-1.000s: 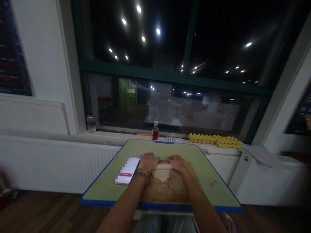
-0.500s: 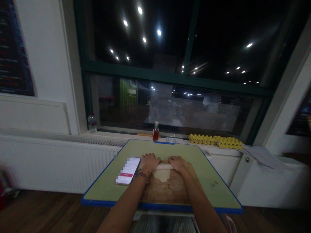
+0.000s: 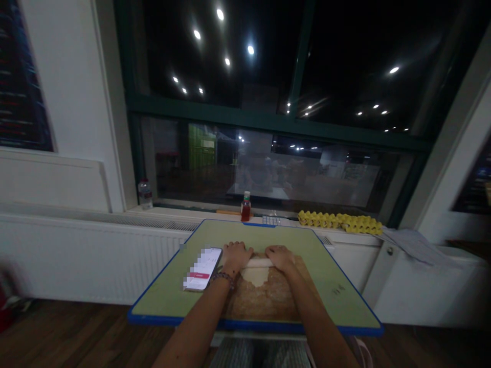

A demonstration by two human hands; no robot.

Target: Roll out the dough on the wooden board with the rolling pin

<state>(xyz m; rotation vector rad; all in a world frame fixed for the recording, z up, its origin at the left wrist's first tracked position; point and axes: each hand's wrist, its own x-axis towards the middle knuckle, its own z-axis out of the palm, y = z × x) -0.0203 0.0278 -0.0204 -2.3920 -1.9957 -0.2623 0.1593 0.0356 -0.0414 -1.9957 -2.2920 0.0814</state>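
Observation:
A pale rolling pin [image 3: 258, 262] lies crosswise over the far part of a thin, ragged-edged sheet of dough [image 3: 256, 277]. Both sit on a wooden board [image 3: 264, 305] dusted with flour. My left hand [image 3: 237, 255], with a beaded bracelet at the wrist, is closed over the pin's left end. Over its right end curls my right hand [image 3: 281, 257]. The two hands hide the ends of the pin. Left of my left forearm, a phone [image 3: 203, 269] with a lit, partly blurred screen rests on the table.
The green table [image 3: 345, 311] has a blue rim and stands against a window sill and radiator [image 3: 92, 260]. Along the sill are a small bottle of red liquid [image 3: 246, 208], a clear bottle [image 3: 145, 195], yellow egg trays [image 3: 339, 223] and a greyish cloth [image 3: 418, 246].

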